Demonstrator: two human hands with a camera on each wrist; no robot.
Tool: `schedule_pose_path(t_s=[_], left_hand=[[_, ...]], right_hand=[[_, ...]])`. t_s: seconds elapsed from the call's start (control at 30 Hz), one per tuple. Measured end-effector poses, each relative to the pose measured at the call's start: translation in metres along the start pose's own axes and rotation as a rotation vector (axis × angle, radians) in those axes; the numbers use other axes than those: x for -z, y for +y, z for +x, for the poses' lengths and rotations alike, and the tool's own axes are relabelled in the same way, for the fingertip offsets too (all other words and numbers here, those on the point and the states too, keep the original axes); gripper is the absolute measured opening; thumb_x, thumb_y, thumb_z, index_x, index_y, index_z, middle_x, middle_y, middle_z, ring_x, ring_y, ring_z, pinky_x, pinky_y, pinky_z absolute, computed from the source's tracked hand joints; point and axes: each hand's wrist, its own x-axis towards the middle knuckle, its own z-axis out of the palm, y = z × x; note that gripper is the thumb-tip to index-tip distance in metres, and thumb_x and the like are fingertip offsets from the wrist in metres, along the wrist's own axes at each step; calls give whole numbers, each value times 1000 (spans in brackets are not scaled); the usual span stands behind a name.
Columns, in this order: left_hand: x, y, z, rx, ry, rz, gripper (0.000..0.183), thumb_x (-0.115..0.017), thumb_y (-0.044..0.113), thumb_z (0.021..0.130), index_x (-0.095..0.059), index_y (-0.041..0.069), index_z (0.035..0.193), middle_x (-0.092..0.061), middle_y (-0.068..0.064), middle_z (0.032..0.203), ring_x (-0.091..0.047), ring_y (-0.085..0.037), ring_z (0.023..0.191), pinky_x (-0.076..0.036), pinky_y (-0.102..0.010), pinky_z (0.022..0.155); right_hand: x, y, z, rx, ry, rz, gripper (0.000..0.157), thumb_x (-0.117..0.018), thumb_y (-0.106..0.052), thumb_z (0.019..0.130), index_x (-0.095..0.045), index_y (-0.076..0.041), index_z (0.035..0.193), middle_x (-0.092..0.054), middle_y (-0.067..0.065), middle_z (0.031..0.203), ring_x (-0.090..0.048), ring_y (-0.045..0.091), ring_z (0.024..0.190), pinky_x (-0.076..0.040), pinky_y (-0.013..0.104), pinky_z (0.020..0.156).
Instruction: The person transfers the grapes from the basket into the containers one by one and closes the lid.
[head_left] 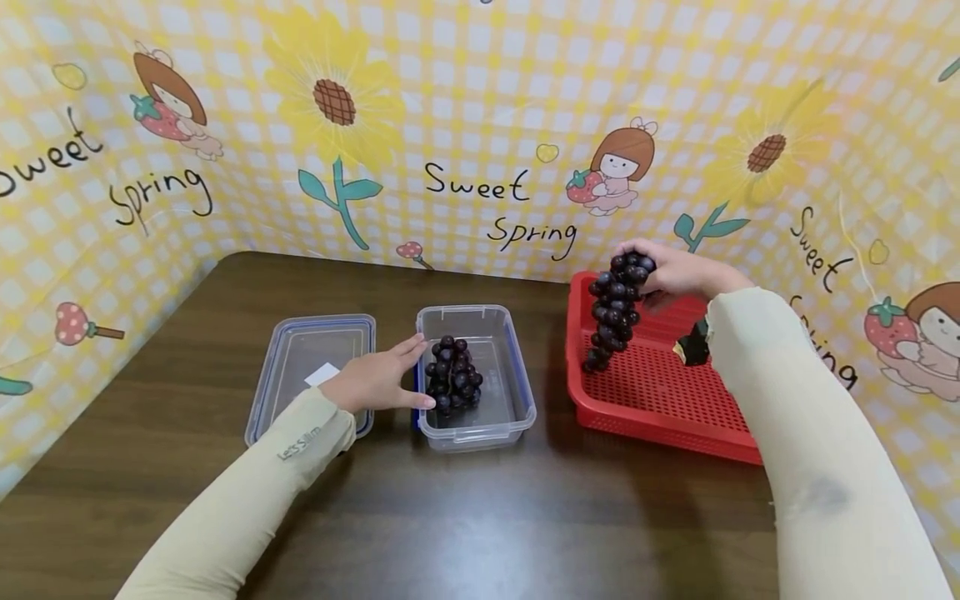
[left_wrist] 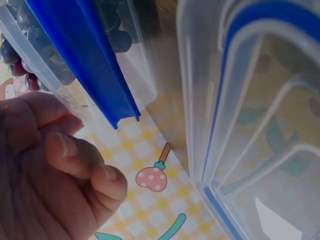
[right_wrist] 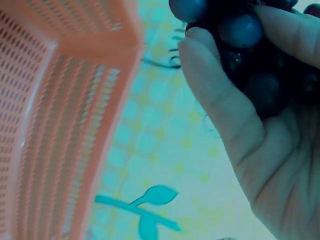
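Observation:
A bunch of dark grapes (head_left: 617, 304) hangs from my right hand (head_left: 671, 271) above the left part of the red basket (head_left: 660, 437). In the right wrist view, thumb and fingers curl round the upper grapes (right_wrist: 242, 30). My left hand (head_left: 378, 379) rests with spread fingers at the left side of a clear plastic container (head_left: 506, 400). Another bunch of grapes (head_left: 453, 375) lies inside that container, along its left side. The left wrist view shows the container's blue locking flap (left_wrist: 82, 55) folded down beside the left fingers.
A clear lid (head_left: 300, 350) with a blue seal lies left of the container, partly behind the left hand and forearm; a white paper piece (head_left: 322, 374) is on it. Behind the brown table (head_left: 480, 517) hangs a yellow checked cloth (head_left: 487, 100).

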Motion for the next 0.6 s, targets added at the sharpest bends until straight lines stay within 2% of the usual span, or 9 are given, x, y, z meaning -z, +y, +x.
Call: schedule_pose_path(t_s=[0.13,0.27,0.4,0.6], left_hand=[[3,2,-1,4,-8,-6,96,-64,56,85,-23,0,150,-14,-16,158,-46,-41,126,-48,-31,57],[5,3,1,14,-25,10,97,-63,58,84,-23,-1,150,-14,-17,158,-45,-41,126,-53,-40,71],[5,4,1,18,-36,19,98,-62,60,84,-23,-1,150,-14,-17,158,-43,-41,128,-50,-50,86],[6,6,1,17,-36,22,98,-61,60,84,-23,-1,150,-14,-17,158,-44,-42,127,-49,-51,86]], right_hand=[[-2,-20,4,18,7,-5,54,-42,11,90,-27,-7,138,-32,25,130,-57,26,76,-54,35,65],[-12,-37,11,57,-20,-43,52,-42,10,90,-30,-8,137,-36,23,128,-59,26,76,-54,36,66],[-29,-52,21,116,-55,-116,51,-44,9,90,-32,-8,137,-41,24,125,-60,25,74,-54,36,65],[-56,-74,31,210,-74,-233,54,-46,13,87,-38,-10,135,-40,22,131,-58,26,72,-52,32,59]])
